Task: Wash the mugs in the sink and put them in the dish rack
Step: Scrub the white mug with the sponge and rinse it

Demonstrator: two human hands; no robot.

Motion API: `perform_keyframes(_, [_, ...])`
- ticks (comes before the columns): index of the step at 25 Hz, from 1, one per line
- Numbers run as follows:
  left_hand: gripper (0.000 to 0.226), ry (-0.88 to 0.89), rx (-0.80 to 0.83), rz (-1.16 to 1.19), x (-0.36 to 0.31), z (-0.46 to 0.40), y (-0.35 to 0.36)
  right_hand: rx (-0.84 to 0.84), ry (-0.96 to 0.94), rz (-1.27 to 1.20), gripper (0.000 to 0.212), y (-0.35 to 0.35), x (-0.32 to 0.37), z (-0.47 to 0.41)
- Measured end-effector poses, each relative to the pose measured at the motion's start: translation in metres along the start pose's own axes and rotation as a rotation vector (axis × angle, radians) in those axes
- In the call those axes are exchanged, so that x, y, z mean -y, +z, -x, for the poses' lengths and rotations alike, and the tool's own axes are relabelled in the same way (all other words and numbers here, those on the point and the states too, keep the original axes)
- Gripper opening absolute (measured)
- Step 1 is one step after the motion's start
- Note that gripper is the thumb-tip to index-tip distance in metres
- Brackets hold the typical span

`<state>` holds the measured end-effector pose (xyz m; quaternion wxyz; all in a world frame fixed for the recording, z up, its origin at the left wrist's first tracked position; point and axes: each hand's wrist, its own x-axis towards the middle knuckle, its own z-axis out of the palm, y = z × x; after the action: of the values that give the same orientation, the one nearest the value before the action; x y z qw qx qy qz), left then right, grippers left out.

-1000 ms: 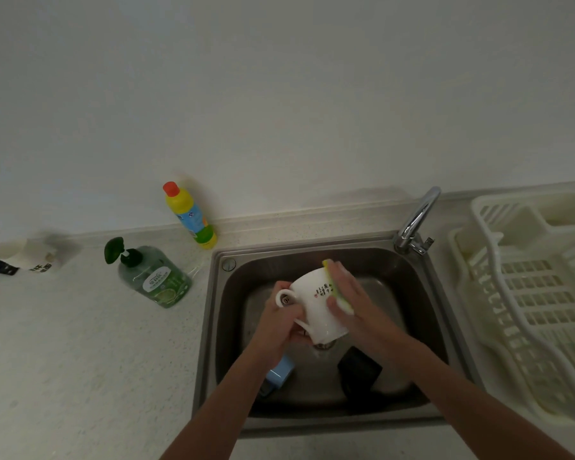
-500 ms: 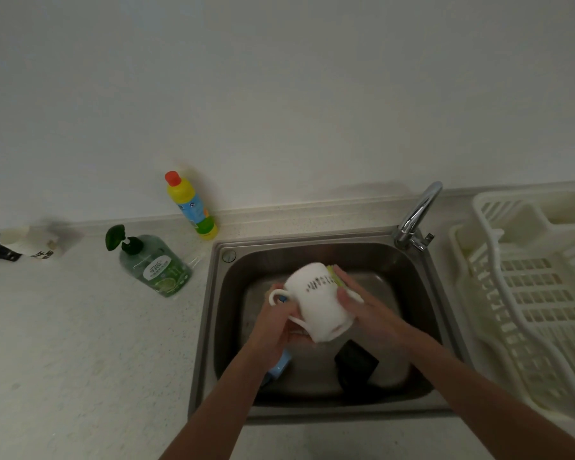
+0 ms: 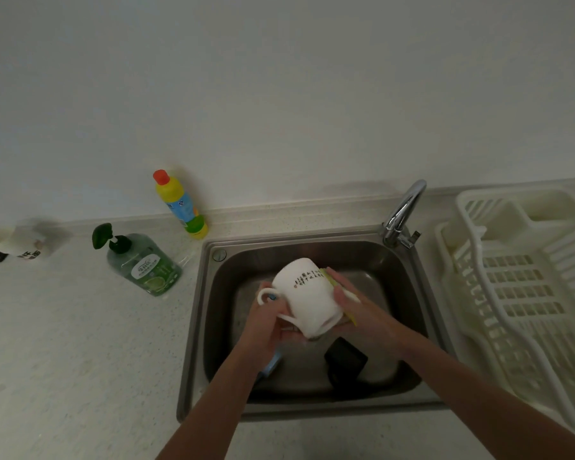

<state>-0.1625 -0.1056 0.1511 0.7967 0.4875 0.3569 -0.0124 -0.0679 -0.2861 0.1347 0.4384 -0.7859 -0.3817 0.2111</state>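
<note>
Over the steel sink I hold a white mug with small dark lettering, tilted with its base up and away from me. My left hand grips it at the handle side. My right hand presses a yellow-green sponge against the mug's right side. On the sink floor lie a black mug and a light blue mug, the blue one mostly hidden by my left forearm. The white dish rack stands to the right of the sink.
A chrome faucet rises at the sink's back right corner. On the counter to the left stand a green soap dispenser and a yellow bottle with a red cap. A white cup sits at the far left.
The mug has turned in my hands, its lettering now further up and its base tipped more away. My right hand with the sponge has slid down along the mug's right side.
</note>
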Motion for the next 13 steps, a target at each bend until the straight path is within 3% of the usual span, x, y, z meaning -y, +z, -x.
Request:
perform_keyframes(1, [0.027,0.016,-0.016,-0.013,-0.001,-0.003,-0.001,0.026,0.032,-0.002,0.051,0.004,0.0,0.004])
perform_keyframes(2, [0.025,0.032,-0.014,-0.037,0.0,-0.004,0.001,0.027,-0.01,0.155,0.056,0.013,0.001,0.006])
perform_keyframes(4, [0.024,0.057,0.045,-0.119,0.005,-0.001,0.009,-0.027,-0.181,0.52,0.058,0.024,0.006,0.001])
perform_keyframes(6, [0.027,0.039,0.108,-0.193,0.014,0.001,0.017,-0.112,-0.312,0.649,0.054,0.017,0.018,-0.01])
perform_keyframes(11, [0.025,0.058,-0.051,0.055,0.018,0.002,0.016,0.027,-0.023,0.066,0.046,-0.017,0.002,-0.003])
perform_keyframes(13, [0.022,0.089,-0.082,0.083,0.016,0.0,0.014,0.082,-0.03,0.082,0.049,-0.014,0.005,0.006])
